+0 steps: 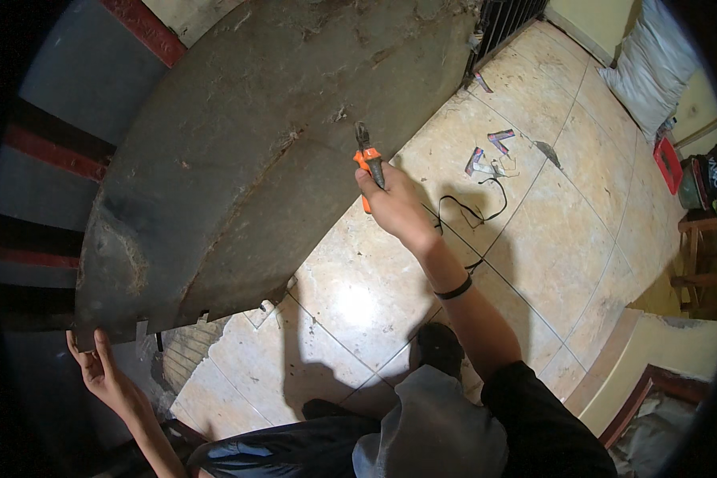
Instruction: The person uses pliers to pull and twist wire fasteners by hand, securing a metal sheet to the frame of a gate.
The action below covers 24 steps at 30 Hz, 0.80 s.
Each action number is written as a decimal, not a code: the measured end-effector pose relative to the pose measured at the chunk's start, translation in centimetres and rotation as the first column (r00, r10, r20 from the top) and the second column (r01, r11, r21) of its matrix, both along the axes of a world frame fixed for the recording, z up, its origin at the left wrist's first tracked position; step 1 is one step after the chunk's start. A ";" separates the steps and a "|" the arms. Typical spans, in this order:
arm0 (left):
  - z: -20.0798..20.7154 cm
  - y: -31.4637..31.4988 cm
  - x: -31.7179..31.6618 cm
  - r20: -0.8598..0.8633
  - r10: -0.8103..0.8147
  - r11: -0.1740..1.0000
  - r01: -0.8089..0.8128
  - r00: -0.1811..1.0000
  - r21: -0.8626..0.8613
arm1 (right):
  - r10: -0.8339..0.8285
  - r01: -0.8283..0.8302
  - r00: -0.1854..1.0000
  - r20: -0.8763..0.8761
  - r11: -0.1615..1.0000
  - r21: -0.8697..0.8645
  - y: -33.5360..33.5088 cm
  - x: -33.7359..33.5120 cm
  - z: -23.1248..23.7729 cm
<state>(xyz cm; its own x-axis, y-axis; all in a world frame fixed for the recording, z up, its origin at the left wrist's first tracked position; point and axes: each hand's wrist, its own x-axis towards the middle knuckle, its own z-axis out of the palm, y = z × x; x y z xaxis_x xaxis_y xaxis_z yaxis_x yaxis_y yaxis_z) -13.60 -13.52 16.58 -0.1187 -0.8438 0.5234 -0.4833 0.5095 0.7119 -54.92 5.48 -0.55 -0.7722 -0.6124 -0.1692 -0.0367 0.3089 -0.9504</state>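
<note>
My right hand [394, 205] grips a pair of pliers [368, 158] with orange and grey handles, jaws pointing up at the edge of a big, dirty grey curved panel [255, 151]. The panel stands tilted across the upper left of the view. My left hand [103, 374] is at the panel's lower left corner, fingers spread and touching its bottom edge, holding nothing else. A black band sits on my right wrist.
Beige floor tiles [534, 231] carry a loose black cable [474, 211] and small scraps of tape or paper [490, 151]. A white sack [653, 72] leans at the far right, near a red box [668, 163] and wooden furniture [697, 255]. A dark metal grille [506, 20] stands at the top.
</note>
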 end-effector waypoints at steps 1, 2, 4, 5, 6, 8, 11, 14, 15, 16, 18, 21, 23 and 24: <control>0.0 -0.1 0.3 0.001 0.003 1.000 -0.003 1.000 -0.002 | 0.015 -0.015 1.000 -0.022 1.000 -0.011 -0.3 0.0 -0.2; 0.0 -0.3 0.6 -0.015 0.019 0.999 -0.019 1.000 0.035 | 0.015 -0.015 1.000 -0.023 1.000 -0.012 -0.7 0.1 -0.3; 0.1 -0.2 0.8 -0.030 0.041 0.997 -0.039 0.999 0.069 | -0.071 0.073 0.988 -0.139 0.997 0.006 -2.0 0.8 -0.6; 0.1 0.2 0.4 -0.050 0.037 0.996 -0.032 0.998 0.082 | -0.067 0.069 0.988 -0.138 0.998 0.005 -2.9 1.2 -1.6; 0.0 0.0 0.2 -0.070 0.024 0.996 -0.018 0.997 0.088 | -0.182 0.172 0.924 -0.336 0.983 -0.059 -3.5 1.1 -2.9; -0.1 -0.4 0.8 -0.025 -0.021 0.998 0.022 0.999 0.055 | -0.298 0.257 0.808 -0.508 0.955 -0.150 -4.4 1.0 -4.6; -0.3 -0.7 1.3 0.047 -0.034 0.999 0.034 0.998 -0.011 | -0.283 0.241 0.807 -0.519 0.959 -0.148 -5.9 1.6 -6.0; -0.5 -1.0 2.0 0.041 -0.008 1.000 0.007 0.999 0.007 | -0.312 0.274 0.774 -0.552 0.950 -0.152 -7.0 2.0 -6.8; -0.5 -1.1 2.2 0.036 -0.004 1.000 0.003 0.999 0.024 | -0.336 0.295 0.758 -0.559 0.941 -0.164 -7.3 2.0 -6.8; -0.4 -1.1 2.3 0.030 -0.001 0.999 -0.001 1.000 0.040 | -0.359 0.317 0.741 -0.567 0.932 -0.176 -7.6 1.9 -6.9; -0.1 0.0 0.9 0.030 -0.004 0.999 0.003 1.000 0.053 | -0.362 0.325 0.733 -0.576 0.930 -0.171 -8.0 1.9 -7.1; -0.3 -0.1 0.9 0.028 0.003 1.000 -0.004 1.000 0.007 | -0.371 0.341 0.695 -0.616 0.924 -0.172 -8.4 1.6 -7.4; -0.2 0.0 1.0 0.010 -0.001 1.000 0.000 1.000 0.028 | -0.373 0.346 0.667 -0.645 0.922 -0.176 -8.7 1.4 -7.6; -0.2 0.0 1.1 -0.008 -0.007 0.998 0.007 1.000 0.065 | -0.369 0.373 0.630 -0.684 0.915 -0.150 -9.1 1.4 -7.7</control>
